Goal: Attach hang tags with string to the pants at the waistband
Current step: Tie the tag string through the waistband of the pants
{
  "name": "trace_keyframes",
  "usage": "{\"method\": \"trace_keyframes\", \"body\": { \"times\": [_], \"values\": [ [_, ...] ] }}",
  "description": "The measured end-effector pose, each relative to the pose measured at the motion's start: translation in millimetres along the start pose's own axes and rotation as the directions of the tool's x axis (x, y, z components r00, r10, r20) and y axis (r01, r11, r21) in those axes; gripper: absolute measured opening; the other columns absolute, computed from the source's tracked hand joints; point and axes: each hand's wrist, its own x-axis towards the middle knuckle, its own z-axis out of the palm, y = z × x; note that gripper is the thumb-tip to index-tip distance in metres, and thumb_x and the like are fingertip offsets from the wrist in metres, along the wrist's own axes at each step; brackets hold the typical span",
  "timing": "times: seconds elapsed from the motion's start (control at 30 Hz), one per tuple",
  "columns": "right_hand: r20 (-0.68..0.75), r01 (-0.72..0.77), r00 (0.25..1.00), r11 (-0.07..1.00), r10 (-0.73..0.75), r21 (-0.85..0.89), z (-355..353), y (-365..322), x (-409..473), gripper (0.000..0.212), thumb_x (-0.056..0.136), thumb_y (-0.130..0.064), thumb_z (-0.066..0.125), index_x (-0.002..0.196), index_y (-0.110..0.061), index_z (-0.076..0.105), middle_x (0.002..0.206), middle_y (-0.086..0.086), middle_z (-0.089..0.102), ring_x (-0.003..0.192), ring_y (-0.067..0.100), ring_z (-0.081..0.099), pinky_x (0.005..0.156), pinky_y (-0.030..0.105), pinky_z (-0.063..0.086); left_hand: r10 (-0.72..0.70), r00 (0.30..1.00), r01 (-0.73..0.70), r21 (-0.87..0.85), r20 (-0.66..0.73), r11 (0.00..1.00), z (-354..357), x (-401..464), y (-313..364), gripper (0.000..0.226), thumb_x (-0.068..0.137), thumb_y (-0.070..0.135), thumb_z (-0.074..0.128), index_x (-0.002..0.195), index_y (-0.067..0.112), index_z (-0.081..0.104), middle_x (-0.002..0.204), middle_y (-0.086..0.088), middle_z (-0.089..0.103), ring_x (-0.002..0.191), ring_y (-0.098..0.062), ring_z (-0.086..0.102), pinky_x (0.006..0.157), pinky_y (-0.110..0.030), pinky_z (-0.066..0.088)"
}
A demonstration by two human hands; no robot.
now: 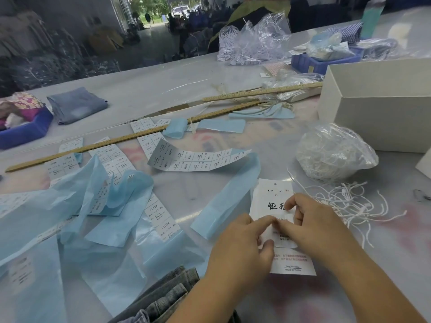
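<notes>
Both hands meet over the hang tag (272, 201), which lies flat on the tabletop (177, 89) with its long axis running away from the person, punched hole at the far end. The left hand (242, 248) and right hand (312, 227) pinch a small sticker (283, 240) at the tag's middle, fingertips touching. Loose strings (349, 203) lie just right of the tag, nearer the right hand. The pants (163, 297) sit at the near edge, left of both hands.
</notes>
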Motion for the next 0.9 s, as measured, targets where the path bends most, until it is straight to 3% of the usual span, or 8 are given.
{"method": "trace_keyframes", "body": {
  "times": [0.17,0.3,0.4,0.47,0.57,0.63,0.8,0.9],
  "values": [
    [-0.158,-0.049,0.987,0.986,0.023,-0.161,12.9,-7.7,2.7,0.042,0.071,-0.060,0.071,0.094,-0.032,0.049,0.077,-0.012,0.053,0.075,0.017,0.053,0.062,0.030,0.036,0.014,1.000,-0.014,0.015,0.002,1.000,-0.7,0.9,-2.5,0.050,0.093,0.037,0.053,0.141,0.045,0.041,0.097,0.016,0.044,0.093,-0.001,0.048,0.084,-0.019,0.042],
    [-0.230,-0.079,0.972,0.990,0.049,-0.120,10.7,-2.7,4.6,0.032,0.084,-0.055,0.064,0.087,-0.028,0.047,0.071,-0.013,0.049,0.068,0.017,0.051,0.060,0.032,0.037,0.015,1.000,-0.015,0.030,-0.017,0.999,0.5,2.0,-1.7,0.047,0.094,0.039,0.053,0.140,0.036,0.045,0.108,0.016,0.048,0.099,-0.004,0.049,0.087,-0.019,0.041],
    [-0.138,-0.080,0.987,0.996,0.076,-0.027,3.7,7.1,1.2,0.023,0.089,-0.042,0.065,0.080,-0.028,0.050,0.070,-0.009,0.059,0.067,0.012,0.058,0.058,0.033,0.046,-0.007,1.000,0.008,0.058,-0.027,0.998,1.4,-0.5,-2.1,0.048,0.094,0.040,0.052,0.141,0.035,0.045,0.109,0.016,0.048,0.102,-0.005,0.050,0.088,-0.021,0.042],
    [-0.022,-0.078,0.997,0.997,0.078,0.025,-1.4,9.3,-4.4,0.022,0.083,-0.036,0.073,0.083,-0.031,0.052,0.066,-0.007,0.063,0.064,0.006,0.060,0.055,0.028,0.045,-0.016,0.999,0.018,0.065,-0.028,0.998,1.8,-1.6,-2.7,0.049,0.094,0.040,0.051,0.142,0.035,0.044,0.106,0.017,0.045,0.102,-0.005,0.050,0.086,-0.020,0.041],
    [0.186,-0.087,0.980,0.992,0.068,0.094,-10.1,8.1,-12.0,0.043,0.071,-0.028,0.083,0.097,-0.036,0.050,0.076,-0.024,0.068,0.067,-0.006,0.063,0.051,0.011,0.041,-0.031,0.999,0.033,0.074,-0.029,0.997,2.5,0.1,-1.9,0.050,0.094,0.042,0.050,0.143,0.036,0.042,0.109,0.016,0.046,0.104,-0.005,0.050,0.085,-0.019,0.040],
    [0.258,-0.104,0.964,0.982,0.060,0.160,-15.0,6.7,-15.3,0.049,0.074,-0.017,0.081,0.105,-0.038,0.049,0.079,-0.025,0.069,0.067,-0.004,0.065,0.056,0.012,0.044,-0.042,0.999,0.043,0.078,-0.024,0.996,3.1,1.1,-1.0,0.050,0.094,0.042,0.049,0.143,0.036,0.041,0.111,0.015,0.047,0.105,-0.006,0.050,0.084,-0.019,0.039],
    [0.115,-0.093,0.991,0.979,0.073,0.183,-15.6,6.8,-31.6,0.037,0.085,-0.007,0.067,0.101,-0.039,0.056,0.070,-0.011,0.067,0.056,0.000,0.058,0.057,0.018,0.045,-0.073,0.997,0.075,0.059,-0.029,0.995,3.6,-1.3,-0.4,0.042,0.095,0.042,0.049,0.136,0.034,0.048,0.103,0.016,0.045,0.096,-0.004,0.047,0.081,-0.020,0.039],
    [0.029,-0.060,0.998,0.977,0.056,0.202,-9.4,7.1,-46.0,0.037,0.083,-0.007,0.069,0.104,-0.036,0.059,0.068,-0.005,0.066,0.055,0.004,0.055,0.064,0.028,0.050,-0.114,0.990,0.115,0.011,-0.078,0.993,3.9,-2.2,2.4,0.038,0.094,0.049,0.051,0.127,0.031,0.053,0.105,0.016,0.047,0.102,-0.005,0.046,0.088,-0.023,0.040]
  ]
}}
